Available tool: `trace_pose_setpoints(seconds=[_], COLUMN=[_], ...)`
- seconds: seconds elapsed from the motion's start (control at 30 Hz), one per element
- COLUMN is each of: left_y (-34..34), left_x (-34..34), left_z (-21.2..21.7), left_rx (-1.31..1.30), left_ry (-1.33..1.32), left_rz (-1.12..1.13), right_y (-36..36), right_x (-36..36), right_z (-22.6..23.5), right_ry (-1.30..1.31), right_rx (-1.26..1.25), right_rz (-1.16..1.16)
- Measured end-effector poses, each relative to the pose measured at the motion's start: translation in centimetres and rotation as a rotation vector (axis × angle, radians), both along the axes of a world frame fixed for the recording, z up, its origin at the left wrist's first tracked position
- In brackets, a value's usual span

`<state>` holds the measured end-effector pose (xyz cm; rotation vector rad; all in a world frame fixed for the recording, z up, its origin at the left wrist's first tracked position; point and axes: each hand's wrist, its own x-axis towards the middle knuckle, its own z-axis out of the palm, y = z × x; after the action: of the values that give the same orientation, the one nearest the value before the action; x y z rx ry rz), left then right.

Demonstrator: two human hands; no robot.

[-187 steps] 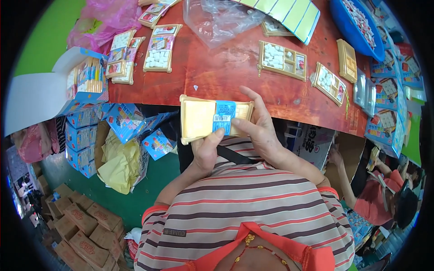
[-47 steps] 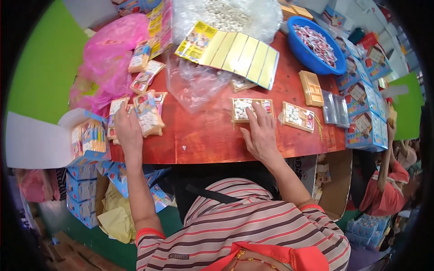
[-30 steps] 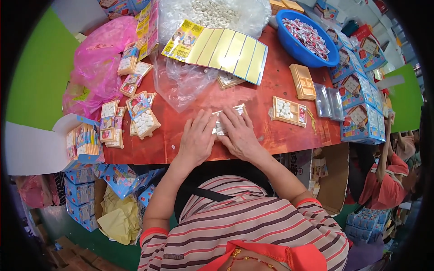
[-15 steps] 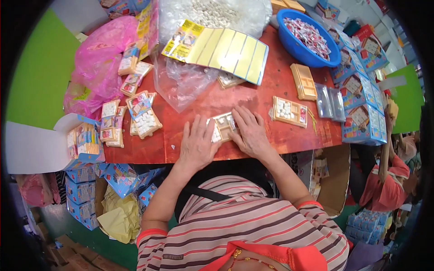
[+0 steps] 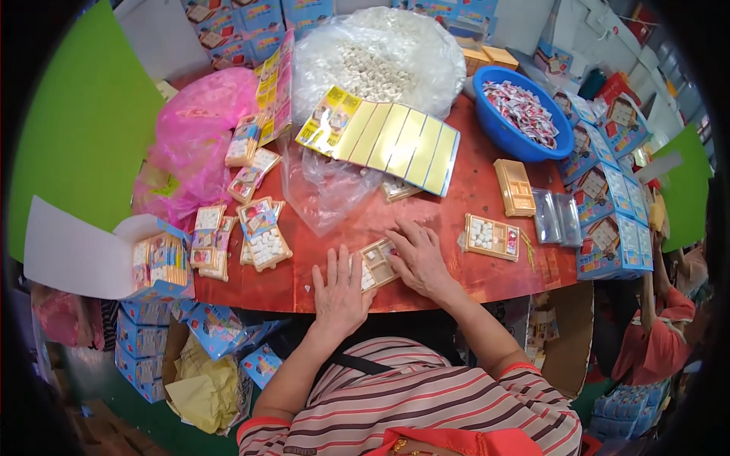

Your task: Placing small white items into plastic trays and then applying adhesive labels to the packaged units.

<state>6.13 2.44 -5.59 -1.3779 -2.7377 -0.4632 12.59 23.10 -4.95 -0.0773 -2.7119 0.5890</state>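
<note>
A small light wooden tray with compartments (image 5: 379,265) lies tilted on the red tabletop before me, white pieces in its left part. My left hand (image 5: 340,296) rests at the tray's left end, fingers stretched and apart, partly covering it. Over the right end reaches my right hand (image 5: 423,263), its fingers spread and slightly bent; a bit of red shows beneath them, too covered to make out. To the right lies a similar tray (image 5: 491,236) with white pieces and a red packet.
Filled trays (image 5: 265,235) and an open box (image 5: 160,287) stand left. Behind are a folded yellow card sheet (image 5: 395,144), a clear bag of white pieces (image 5: 376,68) and a blue basin (image 5: 517,150) of red-white packets. Boxes (image 5: 608,235) are stacked right.
The view has shifted, so the table sits lower in it. My right fingers have moved over the tray's right end, where red now shows. The left hand still rests at the left end.
</note>
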Motion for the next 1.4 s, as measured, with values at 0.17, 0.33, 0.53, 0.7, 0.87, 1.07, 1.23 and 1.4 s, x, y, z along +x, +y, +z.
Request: trace_pose_setpoints(seconds=[0.17,0.33,0.53,0.7,0.87,1.07,1.23,1.4], left_y=[0.1,0.2,-0.2,1.2,6.9,10.2,9.2,6.5], left_x=[0.0,-0.3,-0.4,-2.3,-7.9,-14.5,-14.2,-12.9], left_z=[0.1,0.3,0.9,3.9,5.6,3.1,3.3,4.5], left_rx=[0.008,0.005,0.101,0.686,1.192,1.28,1.306,1.176], left_ry=[-0.027,-0.041,-0.161,-0.489,-1.597,-1.837,-1.572,-1.428], left_rz=[0.011,0.034,0.049,-0.045,0.036,0.151,0.19,0.18], right_y=[2.9,7.0,10.6,11.0,9.5,7.3,7.2,7.1], right_x=[-2.3,-4.0,-5.6,-5.1,-3.7,-0.4,1.6,1.1], right_z=[1.4,0.4,-0.2,2.3,5.1,7.7,7.5,6.5], right_ry=[0.207,0.088,0.113,0.324,0.448,0.466,0.437,0.153], right_rx=[0.156,0.345,0.485,0.425,0.225,0.22,0.283,0.306], right_rz=[-0.202,-0.387,-0.37,-0.295,-0.227,0.014,0.094,0.003])
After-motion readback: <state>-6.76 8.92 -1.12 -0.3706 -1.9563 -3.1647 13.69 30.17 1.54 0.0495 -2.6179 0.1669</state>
